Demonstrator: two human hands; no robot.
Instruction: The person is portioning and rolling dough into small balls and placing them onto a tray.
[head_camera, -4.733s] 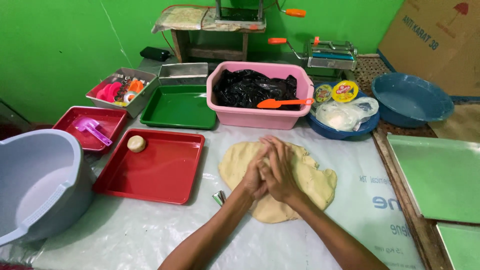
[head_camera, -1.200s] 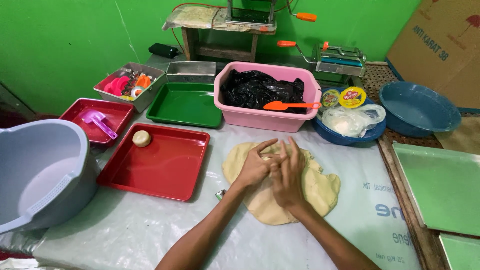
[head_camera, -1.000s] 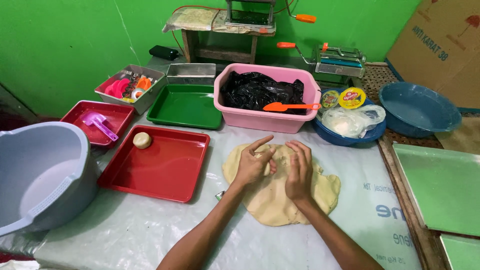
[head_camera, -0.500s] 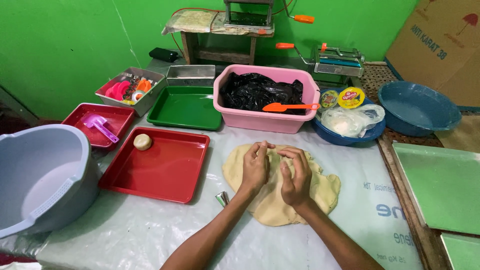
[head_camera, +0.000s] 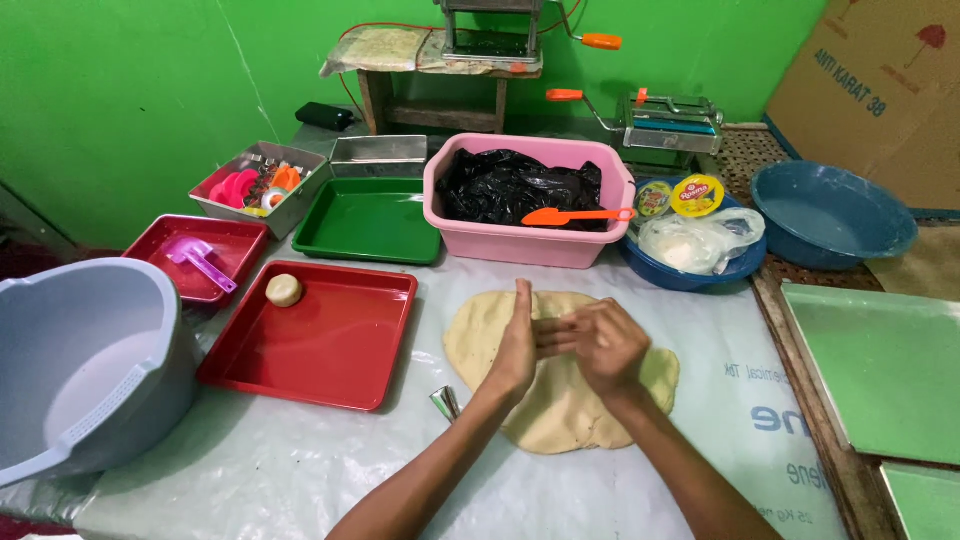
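Observation:
A flat sheet of pale dough (head_camera: 560, 420) lies on the plastic-covered table in front of me. Both hands hover just above it, pressed together. My left hand (head_camera: 515, 345) stands on edge with the thumb up. The fingers of my right hand (head_camera: 605, 345) lie against its palm. Whether a bit of dough sits between them is hidden. A small metal cutter (head_camera: 445, 403) lies beside my left wrist. One dough ball (head_camera: 284, 290) rests in the large red tray (head_camera: 330, 375) to the left.
A grey tub (head_camera: 80, 370) stands at the left edge. Behind are a small red tray with a purple scoop (head_camera: 200, 262), a green tray (head_camera: 370, 220), a pink tub (head_camera: 530, 248) with an orange spatula (head_camera: 575, 215), and blue bowls (head_camera: 830, 215). Green boards (head_camera: 880, 360) lie at the right.
My hands were pressing flat on the dough sheet; they have since lifted off it and come together palm to fingers above it.

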